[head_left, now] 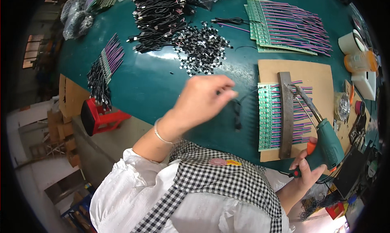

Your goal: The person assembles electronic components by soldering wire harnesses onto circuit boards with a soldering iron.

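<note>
Black-and-white checked apron [227, 180] over a white blouse [126, 180] fills the foreground, worn by a person at a green worktable [146, 87]. The two hands are well apart. At centre, the left hand [207, 97] hovers over the table, fingers curled close together; a blurred black cable [237, 115] hangs at its thumb tip, though whether it is gripped I cannot tell. To the right, the right hand [306, 170] is wrapped around the handle of a green soldering gun [330, 141], its metal tip over a dark bar [287, 119]. That bar lies across a green circuit panel [266, 115] with purple wires, on brown cardboard [321, 80]. Farther back are heaped black cables [158, 18], a pile of small connectors [203, 46] and stacked wired panels [260, 26].
</note>
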The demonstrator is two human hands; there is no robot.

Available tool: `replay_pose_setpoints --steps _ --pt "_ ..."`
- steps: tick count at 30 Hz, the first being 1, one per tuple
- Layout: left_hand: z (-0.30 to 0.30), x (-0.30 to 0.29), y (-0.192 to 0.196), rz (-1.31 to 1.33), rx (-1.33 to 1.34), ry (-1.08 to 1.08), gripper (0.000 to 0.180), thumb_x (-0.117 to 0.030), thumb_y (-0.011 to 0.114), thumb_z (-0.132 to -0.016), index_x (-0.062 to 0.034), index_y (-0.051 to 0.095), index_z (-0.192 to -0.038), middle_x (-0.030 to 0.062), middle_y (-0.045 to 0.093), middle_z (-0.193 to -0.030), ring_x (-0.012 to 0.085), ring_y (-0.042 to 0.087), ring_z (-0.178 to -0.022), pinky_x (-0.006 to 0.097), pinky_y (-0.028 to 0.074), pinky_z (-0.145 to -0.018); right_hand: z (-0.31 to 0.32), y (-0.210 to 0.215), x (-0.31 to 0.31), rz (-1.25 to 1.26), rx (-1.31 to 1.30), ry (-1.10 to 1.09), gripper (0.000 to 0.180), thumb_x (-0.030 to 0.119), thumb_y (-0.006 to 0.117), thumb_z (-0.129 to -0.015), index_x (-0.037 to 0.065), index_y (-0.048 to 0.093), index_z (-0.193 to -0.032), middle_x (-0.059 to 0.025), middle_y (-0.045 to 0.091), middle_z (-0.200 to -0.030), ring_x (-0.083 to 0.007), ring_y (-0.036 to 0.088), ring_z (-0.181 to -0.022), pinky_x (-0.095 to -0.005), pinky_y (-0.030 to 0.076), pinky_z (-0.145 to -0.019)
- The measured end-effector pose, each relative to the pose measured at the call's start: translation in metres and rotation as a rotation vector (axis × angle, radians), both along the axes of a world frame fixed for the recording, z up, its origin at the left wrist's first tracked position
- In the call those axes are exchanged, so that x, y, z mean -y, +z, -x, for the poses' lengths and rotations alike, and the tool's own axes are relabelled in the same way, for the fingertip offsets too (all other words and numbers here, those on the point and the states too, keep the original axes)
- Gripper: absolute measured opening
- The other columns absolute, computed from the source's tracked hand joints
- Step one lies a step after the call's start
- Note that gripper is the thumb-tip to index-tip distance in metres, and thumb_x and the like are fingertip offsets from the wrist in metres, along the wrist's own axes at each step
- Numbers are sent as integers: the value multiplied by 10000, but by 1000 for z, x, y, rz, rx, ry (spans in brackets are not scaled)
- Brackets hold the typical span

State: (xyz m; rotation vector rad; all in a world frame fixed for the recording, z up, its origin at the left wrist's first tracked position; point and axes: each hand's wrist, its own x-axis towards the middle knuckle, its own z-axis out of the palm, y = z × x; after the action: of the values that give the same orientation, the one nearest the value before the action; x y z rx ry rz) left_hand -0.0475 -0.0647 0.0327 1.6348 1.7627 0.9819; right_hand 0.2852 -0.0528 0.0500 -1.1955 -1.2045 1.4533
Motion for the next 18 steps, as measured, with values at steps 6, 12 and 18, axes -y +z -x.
replay_pose_setpoints --steps 6,12,18 --pt "128 -7 -19 -138 -621 490 127 -57 677 -758 -68 686 -883 89 664 -840 284 595 -820 382 480 -761 6 4 -2 -13 -10 9 709 179 783 -733 -134 400 -1240 -96 564 -708 -138 522 -470 -236 447 -406" --pt "156 -18 -47 -84 -653 377 199 -112 743 -711 -94 665 -894 23 579 -928 263 511 -960 387 397 -840 5 1 5 -36 -15 -7 706 154 785 -728 -138 402 -1244 -104 576 -719 -142 525 -470 -234 448 -411" --pt "163 -21 -43 -48 -761 253 143 -65 682 -770 -80 592 -880 34 590 -952 256 512 -966 373 391 -859 7 2 8 -39 -11 -25 701 160 788 -724 -138 414 -1237 -104 575 -716 -142 525 -467 -232 446 -414"
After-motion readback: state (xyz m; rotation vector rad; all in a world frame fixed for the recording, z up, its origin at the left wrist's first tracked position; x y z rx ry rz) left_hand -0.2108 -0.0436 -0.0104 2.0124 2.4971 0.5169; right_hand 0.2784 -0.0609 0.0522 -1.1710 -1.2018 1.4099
